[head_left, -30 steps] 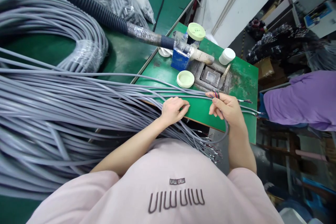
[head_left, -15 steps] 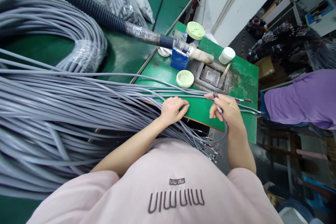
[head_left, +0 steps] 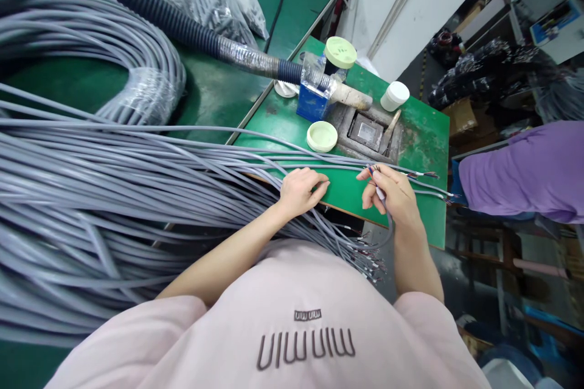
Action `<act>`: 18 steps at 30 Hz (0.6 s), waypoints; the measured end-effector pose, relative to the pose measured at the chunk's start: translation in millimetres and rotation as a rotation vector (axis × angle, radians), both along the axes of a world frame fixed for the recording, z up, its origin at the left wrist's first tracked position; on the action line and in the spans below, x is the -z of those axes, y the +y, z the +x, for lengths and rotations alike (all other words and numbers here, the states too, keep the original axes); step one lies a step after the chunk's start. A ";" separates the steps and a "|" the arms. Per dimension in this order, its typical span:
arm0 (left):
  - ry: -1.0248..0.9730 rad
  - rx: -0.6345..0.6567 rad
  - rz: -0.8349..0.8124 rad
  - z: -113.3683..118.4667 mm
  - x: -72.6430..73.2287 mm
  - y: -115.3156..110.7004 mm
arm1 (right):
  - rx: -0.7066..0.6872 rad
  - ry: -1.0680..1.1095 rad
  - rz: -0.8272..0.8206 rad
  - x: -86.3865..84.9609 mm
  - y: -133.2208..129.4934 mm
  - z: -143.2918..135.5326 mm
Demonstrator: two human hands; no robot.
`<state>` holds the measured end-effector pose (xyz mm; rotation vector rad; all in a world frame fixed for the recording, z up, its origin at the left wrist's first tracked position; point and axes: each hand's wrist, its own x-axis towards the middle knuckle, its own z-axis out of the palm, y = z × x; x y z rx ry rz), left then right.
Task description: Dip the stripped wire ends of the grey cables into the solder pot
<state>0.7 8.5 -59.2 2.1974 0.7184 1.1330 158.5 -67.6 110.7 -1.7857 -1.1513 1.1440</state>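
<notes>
My right hand (head_left: 390, 191) is closed around the end of a grey multi-core cable (head_left: 389, 222). Thin coloured wires (head_left: 371, 171) fan out from that end between thumb and fingertips, with a white band just below them. The cable bends down below the hand toward my body. My left hand (head_left: 301, 189) rests by the front edge of the green table, its fingers curled; whatever may be under them is hidden. Beneath its wrist pass several grey cables (head_left: 219, 185) from a large bundle, their stripped ends (head_left: 369, 261) hanging near my shirt.
Beyond my hands, a square metal pot (head_left: 367, 132) is set in a stained holder, with a stick leaning in it. A pale green lid (head_left: 322, 136), a white jar (head_left: 395, 96) and a blue box (head_left: 312, 100) with a hose (head_left: 182, 27) surround it. A person in purple (head_left: 524, 173) is at right.
The wires in my right hand have tilted and spread slightly, and its fingers have shifted a little. My left hand stays in place.
</notes>
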 end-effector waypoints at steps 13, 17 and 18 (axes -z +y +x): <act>-0.002 0.001 0.001 -0.5 -0.4 0.0 | -0.033 -0.015 0.005 1.6 -1.6 -3.7; -0.023 0.002 0.009 -0.7 -0.8 0.0 | -0.040 -0.015 0.002 1.0 -1.0 -5.1; -0.025 0.002 0.010 -0.8 -0.9 0.0 | -0.045 -0.013 0.000 0.7 -0.8 -5.5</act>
